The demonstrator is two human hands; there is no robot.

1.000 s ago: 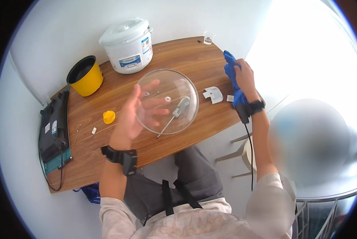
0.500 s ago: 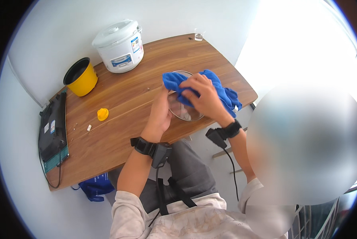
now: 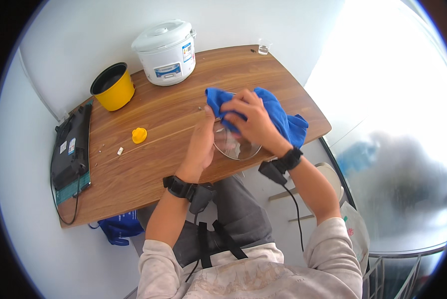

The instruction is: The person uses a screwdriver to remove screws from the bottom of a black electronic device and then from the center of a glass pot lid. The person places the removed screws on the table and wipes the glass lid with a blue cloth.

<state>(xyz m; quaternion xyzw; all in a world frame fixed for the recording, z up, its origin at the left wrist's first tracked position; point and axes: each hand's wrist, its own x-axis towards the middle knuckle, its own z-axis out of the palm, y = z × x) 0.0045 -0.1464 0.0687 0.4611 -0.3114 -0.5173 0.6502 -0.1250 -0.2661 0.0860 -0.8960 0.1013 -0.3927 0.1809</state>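
At the far left edge of the wooden table (image 3: 148, 164) we see a dark flat device (image 3: 70, 149) with its cable, then a yellow pot (image 3: 112, 87), a small yellow cap (image 3: 139, 135) and, further back, a white rice cooker (image 3: 166, 51); none of these has shifted over the last second. What has changed is in the middle: a second ago we held the clear glass lid (image 3: 233, 145) flat above the table with one hand while the other reached out to the blue cloth (image 3: 276, 112) at the table's right edge. Now the cloth has come in and sits on top of the lid, so we judge that wiping of the glass is under way. Our left hand (image 3: 202, 142) is closed around the lid's left rim, holding it up over the near table edge. Our right hand (image 3: 251, 121) is clenched on the cloth and presses it onto the lid's upper side, touching it; the loose end of the cloth hangs toward the right. A small glass (image 3: 263, 48) stands at the table's far right corner.
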